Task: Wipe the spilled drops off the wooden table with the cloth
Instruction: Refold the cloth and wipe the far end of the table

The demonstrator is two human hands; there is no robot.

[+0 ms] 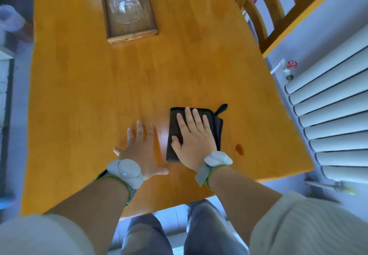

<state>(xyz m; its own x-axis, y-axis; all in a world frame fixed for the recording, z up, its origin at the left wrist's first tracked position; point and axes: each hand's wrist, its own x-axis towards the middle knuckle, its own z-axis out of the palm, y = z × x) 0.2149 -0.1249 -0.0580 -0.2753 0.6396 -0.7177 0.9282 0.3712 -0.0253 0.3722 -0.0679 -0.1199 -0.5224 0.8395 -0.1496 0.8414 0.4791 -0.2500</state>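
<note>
The right hand [196, 141] lies flat on the folded black cloth [175, 133], fingers [188, 118] straight and slightly spread, pressing it to the desk [83, 87] near the front edge; the left hand [142, 147] rests just beside it, fingers splayed flat on bare wood, holding nothing. A brownish drop [239, 148] sits right of the cloth, close to the desk's right edge, while open wood stretches ahead to a wooden tray [130, 33] with an upturned glass [125, 3]. The hand covers much of the cloth.

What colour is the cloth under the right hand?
The cloth is black, with a small black loop at one corner; the head view shows it best.
</note>
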